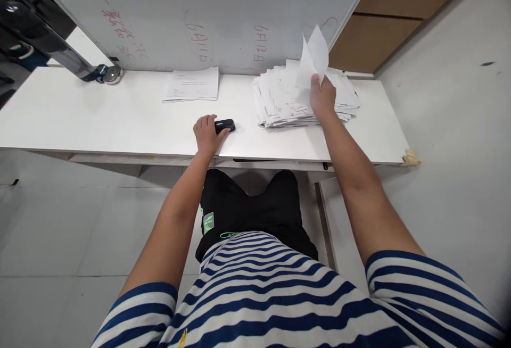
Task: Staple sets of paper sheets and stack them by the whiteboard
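On the white desk, my left hand [206,134] is closed around one end of a small black stapler [225,125], which lies near the front edge. My right hand [323,95] pinches a few white sheets of paper [313,60] between thumb and fingers, their tops bent and standing up. Beneath that hand sits a thick, untidy stack of papers [279,98], its edges uneven. A smaller, neater pile of printed sheets [193,85] lies beyond my left hand, by the whiteboard.
The whiteboard [223,13] with red writing rises along the back of the desk [120,119]. A clear and black device [75,52] leans at the far left. Brown panels [383,34] and a pale wall [451,98] bound the right side. Tape [410,158] covers the desk's right corner.
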